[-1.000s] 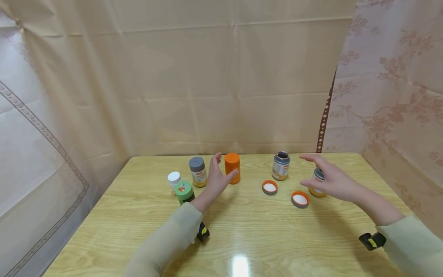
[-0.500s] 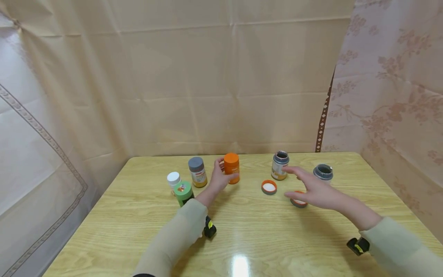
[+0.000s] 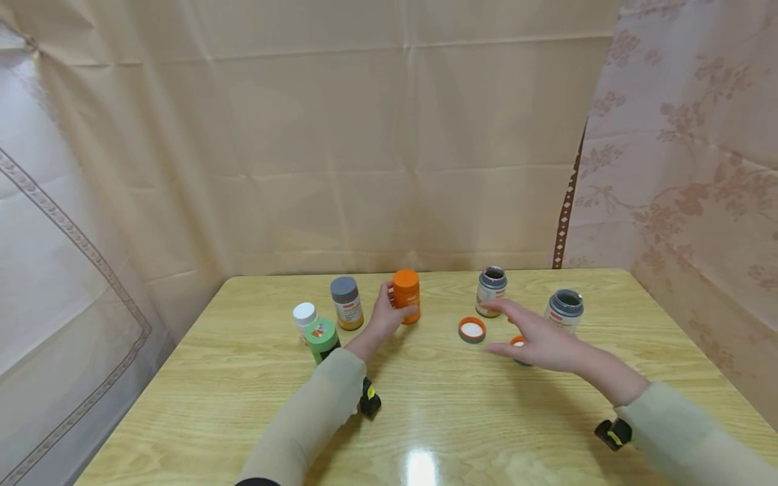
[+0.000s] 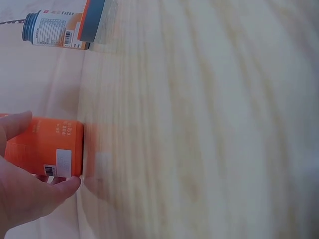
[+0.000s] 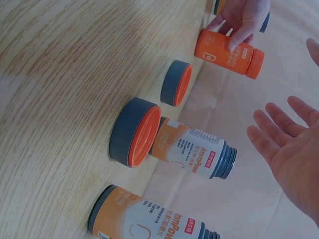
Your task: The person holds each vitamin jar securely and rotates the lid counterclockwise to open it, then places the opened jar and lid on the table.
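1. Grey and orange, a round plastic lid (image 3: pixel 471 329) lies near the empty right hand (image 3: pixel 541 339), whose fingers are spread; a low sweep could push it.
2. The left hand (image 3: pixel 384 317) grips an orange cylindrical plastic bottle (image 3: pixel 406 289), upright towards the back of a glossy wood-grain table (image 3: pixel 425 395); uneven pressure might tip it.
3. Behind hang creased beige cloth (image 3: pixel 352 142) and floral cloth (image 3: pixel 687 175).

The bench (image 3: pixel 462 418) is of yellow wood with visible grain, and its glossy surface reflects a bright light near the front. On its left part stand a white-capped bottle (image 3: pixel 304 314), a green-lidded jar (image 3: pixel 322 335) and a grey-lidded jar (image 3: pixel 348 305), and near the middle an orange bottle (image 3: pixel 406 287). Farther right stand one open jar (image 3: pixel 489 293) and another open jar (image 3: pixel 564 314); before them lie a first lid (image 3: pixel 472 330) and a second lid (image 5: pixel 133 132), both inner side upward.
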